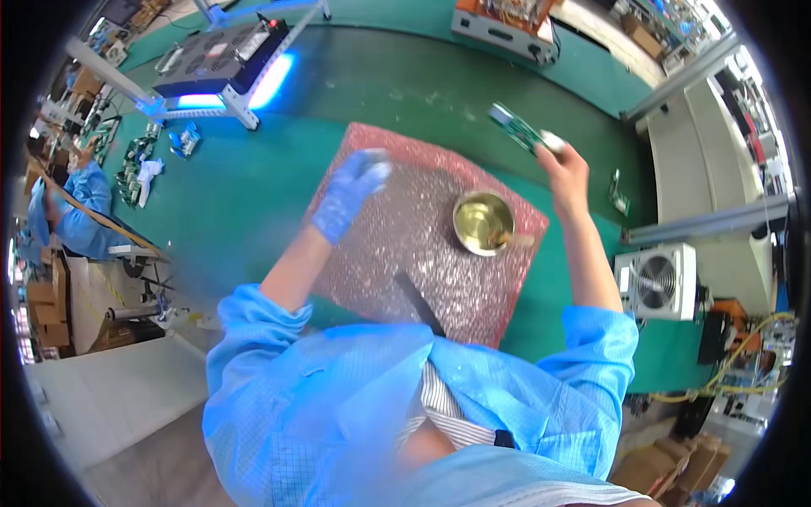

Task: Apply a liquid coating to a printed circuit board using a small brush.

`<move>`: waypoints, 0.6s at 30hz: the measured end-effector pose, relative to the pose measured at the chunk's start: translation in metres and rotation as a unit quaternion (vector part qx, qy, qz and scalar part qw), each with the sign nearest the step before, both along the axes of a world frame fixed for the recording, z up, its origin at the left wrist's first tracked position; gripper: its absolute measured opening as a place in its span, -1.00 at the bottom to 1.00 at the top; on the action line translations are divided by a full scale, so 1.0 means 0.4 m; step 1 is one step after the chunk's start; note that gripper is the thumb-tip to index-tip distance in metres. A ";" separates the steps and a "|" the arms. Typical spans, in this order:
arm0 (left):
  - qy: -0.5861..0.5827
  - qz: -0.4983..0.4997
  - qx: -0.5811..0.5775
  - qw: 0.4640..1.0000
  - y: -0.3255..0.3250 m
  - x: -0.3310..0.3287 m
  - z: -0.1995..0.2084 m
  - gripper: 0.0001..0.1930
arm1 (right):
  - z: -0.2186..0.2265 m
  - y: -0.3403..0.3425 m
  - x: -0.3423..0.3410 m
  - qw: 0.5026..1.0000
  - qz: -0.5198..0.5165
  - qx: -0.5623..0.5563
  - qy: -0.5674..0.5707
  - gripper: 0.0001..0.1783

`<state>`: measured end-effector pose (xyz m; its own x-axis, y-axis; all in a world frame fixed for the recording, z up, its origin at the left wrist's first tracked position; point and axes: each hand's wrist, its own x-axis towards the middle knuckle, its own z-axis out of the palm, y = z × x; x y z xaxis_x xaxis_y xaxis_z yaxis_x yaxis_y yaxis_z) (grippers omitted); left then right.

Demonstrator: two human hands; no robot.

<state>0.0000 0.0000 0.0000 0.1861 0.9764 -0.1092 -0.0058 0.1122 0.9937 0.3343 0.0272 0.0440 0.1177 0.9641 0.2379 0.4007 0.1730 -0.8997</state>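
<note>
Two hands of the person are over the green table (397, 84). The right hand (568, 176) is bare, and it grasps a narrow green circuit board (514, 127) by its near end. This board is beyond the upper right edge of a pink bubble-wrap sheet (389, 253), and its far end points to the upper left. The left hand (348, 193) wears a blue glove and is above the left part of the sheet. Its fingers are bent, with something whitish at the tips; I cannot tell if it grasps anything. On the right part of the sheet stands a round metal bowl (457, 224) with yellowish liquid (479, 218). A small brown handle (517, 240) crosses its rim. Nearer to the person, a dark strip (419, 304) lies on the sheet.
</note>
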 end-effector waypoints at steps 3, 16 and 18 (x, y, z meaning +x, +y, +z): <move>-0.246 -0.045 -0.126 0.960 -0.083 0.147 0.006 -0.55 | -0.021 -0.111 -0.105 0.998 0.026 0.050 0.023 -0.72; -0.356 0.119 -0.164 0.912 -0.204 0.037 -0.121 -0.69 | -0.132 -0.388 -0.254 0.948 -0.028 0.230 -0.220 -0.63; -0.341 0.119 -0.199 0.911 -0.209 -0.012 -0.131 -0.66 | -0.130 -0.394 -0.154 0.938 -0.167 0.209 -0.222 -0.61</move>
<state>-0.0048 -0.0838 -0.0524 0.1313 0.9062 -0.4020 -0.6775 0.3781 0.6309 0.2728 -0.1305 -0.0078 0.1960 0.7029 0.6837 0.8145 0.2716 -0.5126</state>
